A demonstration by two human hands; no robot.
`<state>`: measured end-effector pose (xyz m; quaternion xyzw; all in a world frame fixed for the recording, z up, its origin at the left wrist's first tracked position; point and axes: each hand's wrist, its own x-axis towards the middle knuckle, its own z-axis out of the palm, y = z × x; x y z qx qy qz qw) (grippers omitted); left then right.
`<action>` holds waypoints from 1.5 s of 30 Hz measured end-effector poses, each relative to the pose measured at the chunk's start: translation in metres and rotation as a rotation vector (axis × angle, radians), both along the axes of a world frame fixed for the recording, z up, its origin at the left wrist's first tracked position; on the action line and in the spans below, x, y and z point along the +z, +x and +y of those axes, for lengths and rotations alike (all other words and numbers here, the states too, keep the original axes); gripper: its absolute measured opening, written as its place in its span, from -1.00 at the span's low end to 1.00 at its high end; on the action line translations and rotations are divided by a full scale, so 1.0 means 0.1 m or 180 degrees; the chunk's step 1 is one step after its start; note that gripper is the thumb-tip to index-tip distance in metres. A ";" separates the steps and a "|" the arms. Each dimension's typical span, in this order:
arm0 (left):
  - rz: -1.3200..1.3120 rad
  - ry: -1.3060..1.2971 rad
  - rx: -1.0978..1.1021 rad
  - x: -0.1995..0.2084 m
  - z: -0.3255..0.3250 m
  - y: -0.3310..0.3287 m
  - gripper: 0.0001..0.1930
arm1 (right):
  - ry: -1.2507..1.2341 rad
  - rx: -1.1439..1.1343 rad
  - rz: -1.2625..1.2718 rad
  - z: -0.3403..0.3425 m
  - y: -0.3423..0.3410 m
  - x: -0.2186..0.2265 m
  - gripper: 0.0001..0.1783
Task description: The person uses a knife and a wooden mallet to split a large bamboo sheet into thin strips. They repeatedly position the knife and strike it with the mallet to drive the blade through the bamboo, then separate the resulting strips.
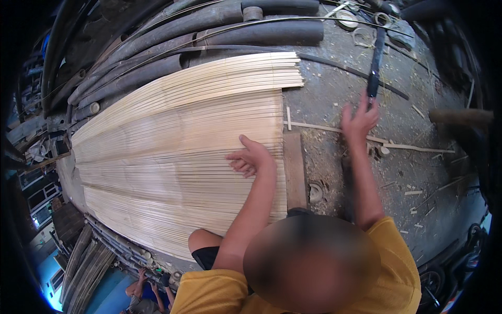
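A wide sheet of pale, thin bamboo strips (157,136) lies side by side on the ground, with a few strips at the far edge jutting further right. Over its right part is my left hand (252,157), thumb out and fingers loosely bent and apart, holding nothing. My right hand (361,120) reaches forward over the floor, its fingers spread. Its fingertips meet the near end of the black handle of a long dark-bladed tool (374,63), which looks like a large knife. The fingers are not wrapped round it.
Thick dark bamboo poles (266,34) lie behind the sheet. A wooden board (295,170) runs along its right edge. Shavings and loose strips (418,148) litter the concrete floor (334,78). More poles (86,267) and another person (144,298) are at the lower left.
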<state>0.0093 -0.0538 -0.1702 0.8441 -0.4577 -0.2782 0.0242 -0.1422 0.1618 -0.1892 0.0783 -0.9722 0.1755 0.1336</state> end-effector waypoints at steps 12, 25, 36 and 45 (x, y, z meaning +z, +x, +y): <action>0.1840 -0.0028 -0.2381 0.88 -0.51 1.62 -0.06 | -0.0984 0.0748 -0.2298 -0.97 2.44 0.58 -0.16; -0.0650 -0.1504 -0.5700 1.25 -1.10 2.60 0.08 | -0.3211 0.0754 -0.3539 -0.71 2.55 0.92 -0.63; -0.0429 -0.1096 -0.5690 1.12 -0.98 2.97 -0.56 | -0.0782 0.1362 -0.1521 -0.65 1.89 0.97 -0.31; -0.0620 -0.0734 -0.5557 1.88 -0.55 3.47 -0.60 | -0.0109 0.2410 -0.0302 -1.16 2.08 0.22 -0.35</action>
